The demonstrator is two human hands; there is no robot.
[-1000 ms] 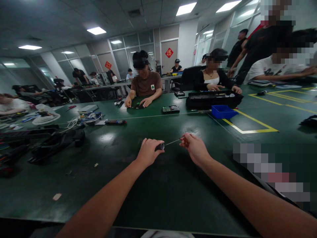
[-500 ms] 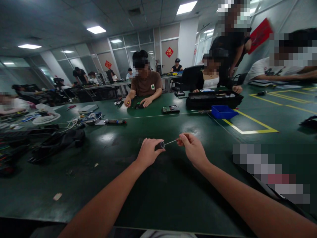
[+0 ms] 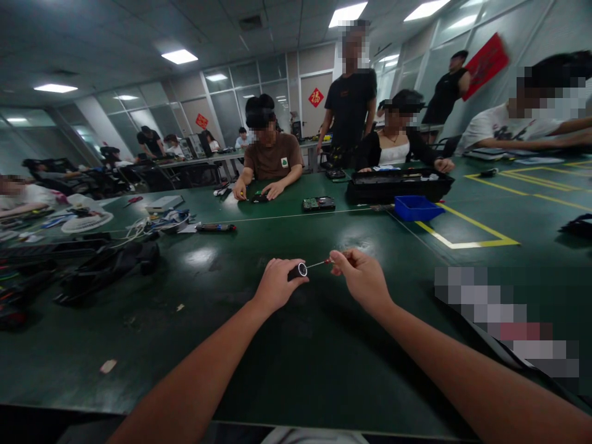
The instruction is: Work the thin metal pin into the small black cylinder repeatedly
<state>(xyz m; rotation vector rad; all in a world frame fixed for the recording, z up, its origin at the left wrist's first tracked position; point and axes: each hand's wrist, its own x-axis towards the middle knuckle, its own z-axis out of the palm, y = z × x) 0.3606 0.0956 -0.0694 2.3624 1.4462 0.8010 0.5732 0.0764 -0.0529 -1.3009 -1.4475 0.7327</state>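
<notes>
A dark green worktop (image 3: pixel 296 370) fills the foreground. Across it, a person in a brown shirt (image 3: pixel 277 160) sits with head bowed, a flat circuit board (image 3: pixel 319 203) lying nearby. Further right, a small blue bin (image 3: pixel 419 209) stands just in front of a long black tray (image 3: pixel 367 193), next to an angled outline of yellow tape (image 3: pixel 485 245). At left are tangled white cables (image 3: pixel 139 228) and a grey box (image 3: pixel 165 203). Behind, a person in a black T-shirt (image 3: pixel 350 105) stands near a door (image 3: pixel 311 120) bearing a red diamond sign (image 3: pixel 316 98).
</notes>
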